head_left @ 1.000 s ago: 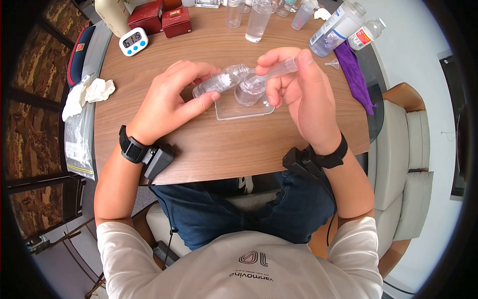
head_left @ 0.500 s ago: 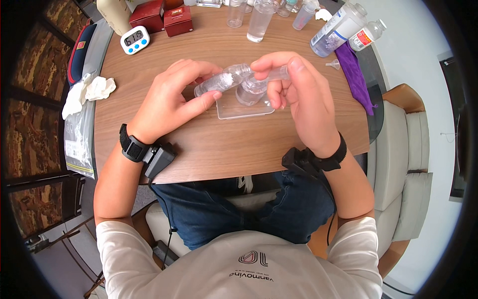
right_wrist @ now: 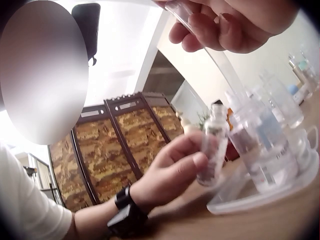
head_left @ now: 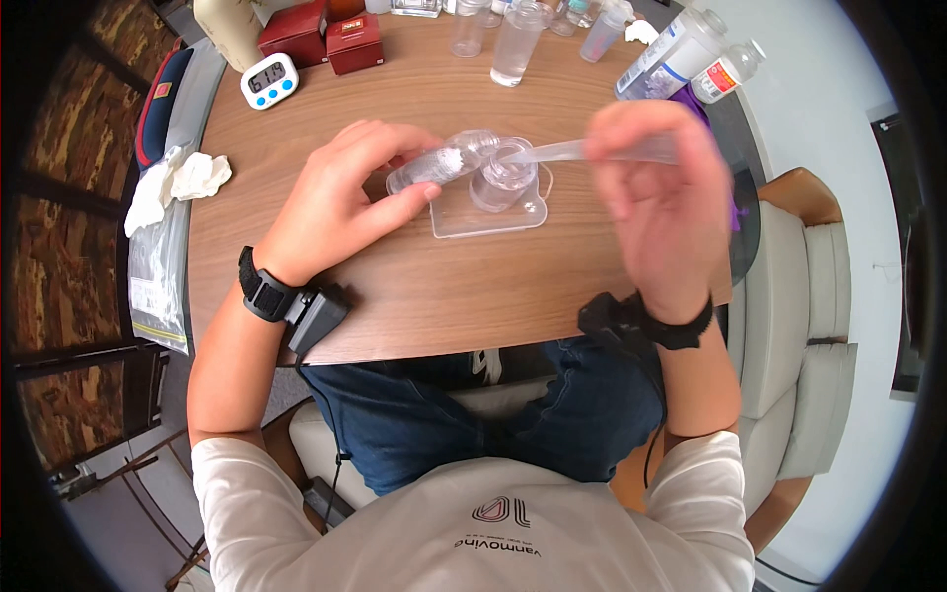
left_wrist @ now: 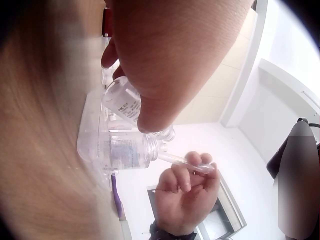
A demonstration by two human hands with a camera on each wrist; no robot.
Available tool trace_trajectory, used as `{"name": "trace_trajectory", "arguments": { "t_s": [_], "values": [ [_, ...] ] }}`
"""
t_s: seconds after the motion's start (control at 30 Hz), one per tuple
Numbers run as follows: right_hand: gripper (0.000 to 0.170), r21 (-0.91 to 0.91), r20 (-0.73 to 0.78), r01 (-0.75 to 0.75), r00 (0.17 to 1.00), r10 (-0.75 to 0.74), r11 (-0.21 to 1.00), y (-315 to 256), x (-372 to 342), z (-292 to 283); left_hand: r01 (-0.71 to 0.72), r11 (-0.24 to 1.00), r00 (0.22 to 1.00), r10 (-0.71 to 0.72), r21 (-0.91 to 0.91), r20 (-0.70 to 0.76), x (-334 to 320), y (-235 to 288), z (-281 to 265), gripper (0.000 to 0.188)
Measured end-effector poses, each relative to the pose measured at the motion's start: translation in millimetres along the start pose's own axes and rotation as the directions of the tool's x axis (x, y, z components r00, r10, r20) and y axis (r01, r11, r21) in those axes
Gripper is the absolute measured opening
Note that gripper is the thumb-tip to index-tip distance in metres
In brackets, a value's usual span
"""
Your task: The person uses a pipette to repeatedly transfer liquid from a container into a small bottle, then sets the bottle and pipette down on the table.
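My left hand (head_left: 345, 187) grips a small clear bottle (head_left: 426, 170) with white material inside, tilted so its neck points toward a clear jar (head_left: 501, 185). That jar stands on a shallow clear tray (head_left: 478, 225). The right hand (head_left: 666, 197), blurred in the head view, holds a clear plastic dropper (head_left: 562, 151), its thin end at the jar's open mouth. In the right wrist view the dropper (right_wrist: 224, 67) slants down from the fingers to the jar (right_wrist: 262, 150), and the left hand (right_wrist: 172, 167) holds the bottle (right_wrist: 214, 145) upright beside it.
A white timer (head_left: 269, 81) and red boxes (head_left: 354, 44) stand at the back left. A tall clear cup (head_left: 515, 44) and several bottles line the back. Right of them are a large labelled bottle (head_left: 663, 57) and a smaller one (head_left: 728, 72). Crumpled tissue (head_left: 201, 177) lies left.
The right hand has moved right and away from the left hand's bottle, bringing the dropper's thin end over to the jar's mouth. My left hand has hardly moved.
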State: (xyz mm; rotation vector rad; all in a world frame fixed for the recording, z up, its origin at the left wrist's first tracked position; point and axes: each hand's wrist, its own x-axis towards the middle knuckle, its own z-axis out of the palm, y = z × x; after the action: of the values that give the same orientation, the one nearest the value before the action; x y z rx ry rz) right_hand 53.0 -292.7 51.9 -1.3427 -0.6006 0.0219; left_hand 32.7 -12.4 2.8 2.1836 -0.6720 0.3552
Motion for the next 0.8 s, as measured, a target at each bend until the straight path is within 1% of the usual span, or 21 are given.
{"name": "trace_trajectory", "arguments": {
  "t_s": [0.03,0.07,0.13,0.17,0.23,0.37,0.43,0.53,0.67,0.73,0.8],
  "values": [
    [0.049,0.115,0.008,0.070,0.997,-0.071,0.991,-2,1,-10,0.004,1.000,1.000,-0.004,-0.007,0.003,-1,0,0,0.034],
    [0.049,0.116,0.011,0.067,0.998,-0.069,0.991,-6,0,-16,0.007,1.000,1.000,-0.007,-0.006,0.001,-1,-1,0,0.034],
    [0.052,0.289,-0.044,0.158,0.987,-0.152,0.944,-17,-1,-20,-0.021,1.000,1.000,0.021,-0.004,0.009,0,-2,1,0.033],
    [0.052,0.288,-0.046,0.159,0.987,-0.152,0.944,-18,-1,-21,-0.022,1.000,1.000,0.022,-0.005,0.010,0,-2,1,0.033],
    [0.052,0.382,-0.007,0.161,0.985,-0.171,0.910,-19,0,-22,0.008,1.000,1.000,-0.008,-0.011,0.016,0,-1,1,0.033],
    [0.052,0.396,-0.005,0.139,0.989,-0.149,0.907,-10,-1,-14,-0.011,1.000,1.000,0.011,-0.002,0.012,0,-2,1,0.034],
    [0.053,0.335,0.021,0.134,0.989,-0.149,0.933,-6,1,-13,-0.028,1.000,1.000,0.028,-0.011,0.006,0,-2,2,0.034],
    [0.055,0.300,0.006,0.125,0.991,-0.133,0.946,-5,1,-11,-0.037,0.999,0.999,0.037,-0.010,0.008,0,-2,1,0.035],
    [0.057,0.315,0.018,0.120,0.991,-0.133,0.941,-6,1,-12,-0.028,1.000,1.000,0.028,-0.011,0.010,0,-2,1,0.036],
    [0.057,0.286,0.088,0.117,0.985,-0.147,0.951,-5,1,-15,-0.025,1.000,1.000,0.025,-0.007,0.005,0,-2,1,0.036],
    [0.058,0.298,0.060,0.121,0.988,-0.145,0.947,-5,0,-12,-0.029,1.000,1.000,0.029,-0.007,0.003,0,-2,2,0.036]
  ]
}}
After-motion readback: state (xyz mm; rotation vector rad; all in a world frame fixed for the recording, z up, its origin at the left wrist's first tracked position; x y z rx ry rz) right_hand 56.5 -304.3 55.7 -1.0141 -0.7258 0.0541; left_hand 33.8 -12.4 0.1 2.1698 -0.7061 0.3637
